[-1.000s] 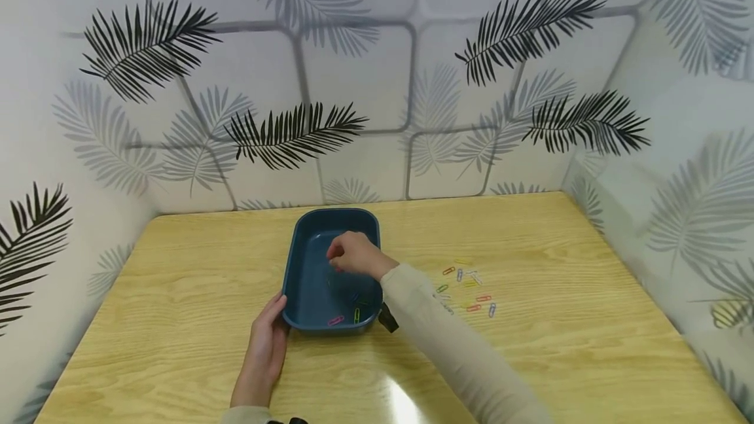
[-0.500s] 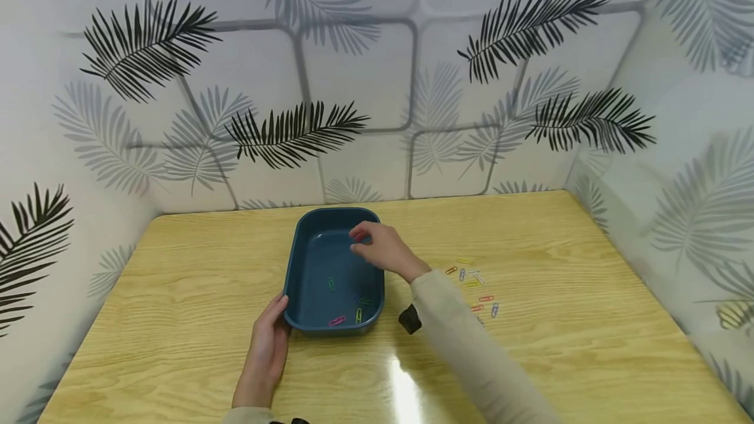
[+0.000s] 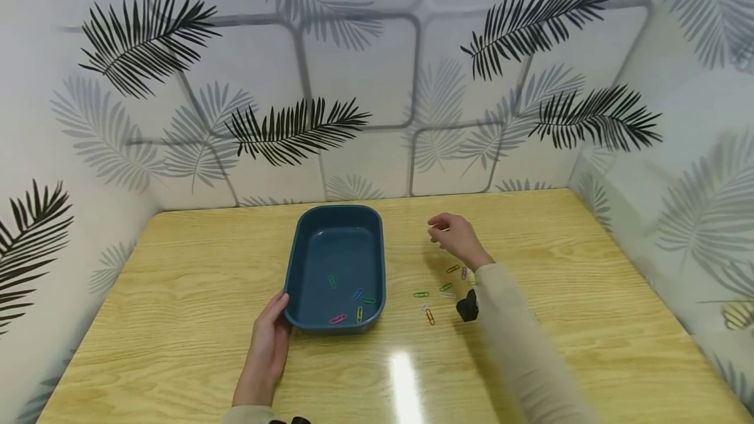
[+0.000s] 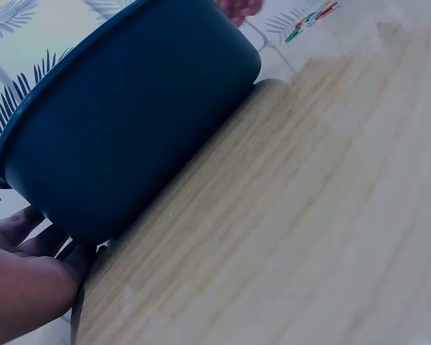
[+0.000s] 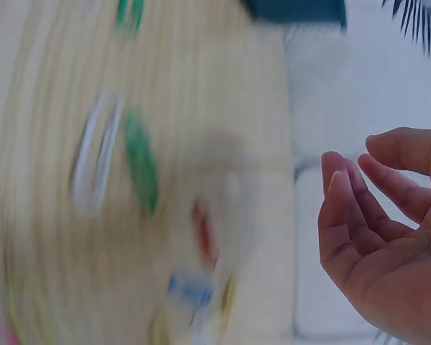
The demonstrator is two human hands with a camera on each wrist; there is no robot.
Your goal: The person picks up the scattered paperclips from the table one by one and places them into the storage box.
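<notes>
A dark blue rectangular tray stands on the table, with several coloured paper clips lying in its near half, among them a pink paper clip and a yellow one. My left hand holds its near left corner, thumb at the rim and fingers against the outer wall, as the left wrist view also shows. To the right of the tray, my right hand hovers above the table, its fingers loosely bent and nothing between them. Below it lie loose paper clips, including an orange paper clip and a white paper clip; the sleeve hides some.
The wood-grain table reaches back to a wall covered in leaf-patterned cloth. A black wrist camera sits at the right sleeve. Glare shows on the table's front part.
My right hand has moved from over the tray to the right, above the loose clips. A green clip in the tray has come into full view. The left hand stays at the corner.
</notes>
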